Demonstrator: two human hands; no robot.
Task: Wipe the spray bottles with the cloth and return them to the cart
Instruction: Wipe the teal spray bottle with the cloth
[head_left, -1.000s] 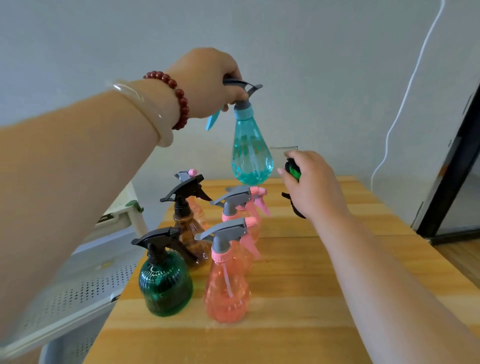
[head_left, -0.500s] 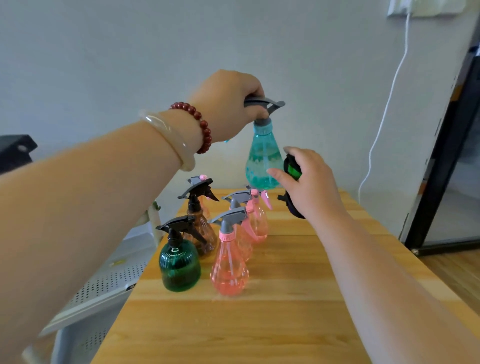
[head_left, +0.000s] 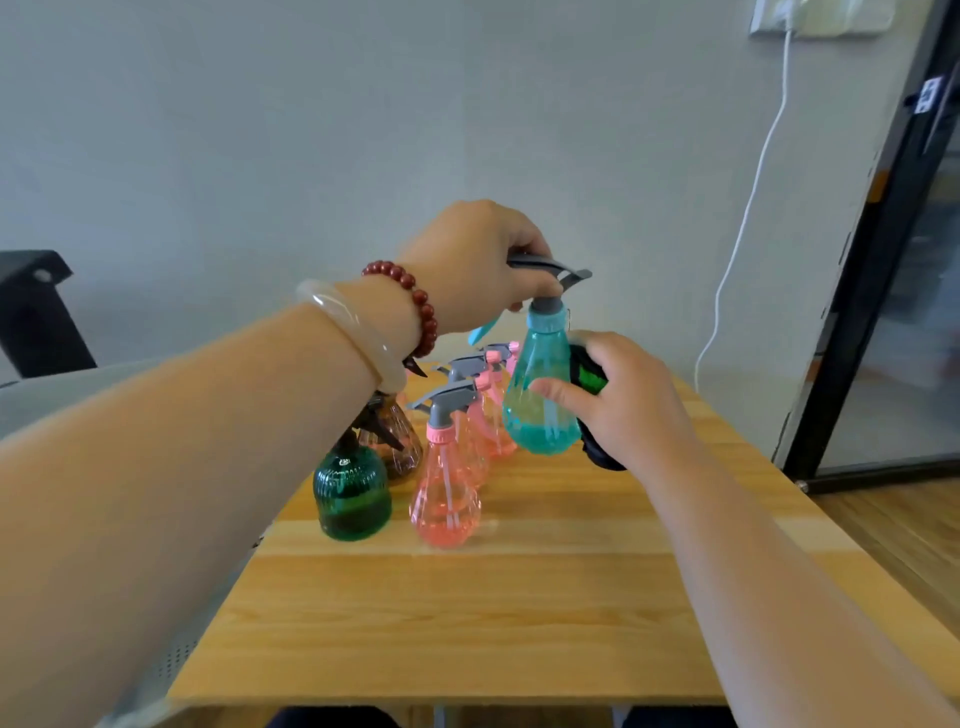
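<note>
Teal bottle (head_left: 540, 415) hangs upright, long axis vertical, right of and behind front pink bottle (head_left: 444, 499). Left hand (head_left: 467, 265) clamps its trigger head from above. Right hand (head_left: 628, 405), fingers curled round dark cloth (head_left: 589, 374), touches its right flank, nearer the belly.

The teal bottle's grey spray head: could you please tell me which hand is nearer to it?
Left. The left hand grips the grey spray head itself; the right hand is lower, beside the body of the teal bottle.
</note>
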